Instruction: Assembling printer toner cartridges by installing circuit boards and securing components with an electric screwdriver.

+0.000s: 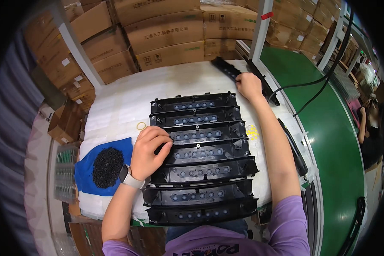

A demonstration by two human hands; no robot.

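Note:
My right hand (pixel 248 86) reaches to the far right of the table, its fingers closed on the near end of a long black plastic panel (pixel 224 67). My left hand (pixel 151 149) is at the left ends of several similar black panels (pixel 199 152), lined up one behind another. Its fingers are curled toward the thumb; whatever is between them is hidden. Each panel in the row bears a line of round greyish buttons. Left of that hand, a heap of small black parts (pixel 108 167) lies on a blue cloth (pixel 86 174). A yellowish ring (pixel 141 126) lies just beyond the hand.
Another black panel (pixel 266 85) lies by the table's right edge, and a black curved strip (pixel 295 149) lies nearer. Small yellow dots (pixel 252 132) sit beside the row. A green conveyor belt (pixel 324 141) runs along the right, with black cables (pixel 313 83) above. Cardboard boxes (pixel 166 32) are stacked behind.

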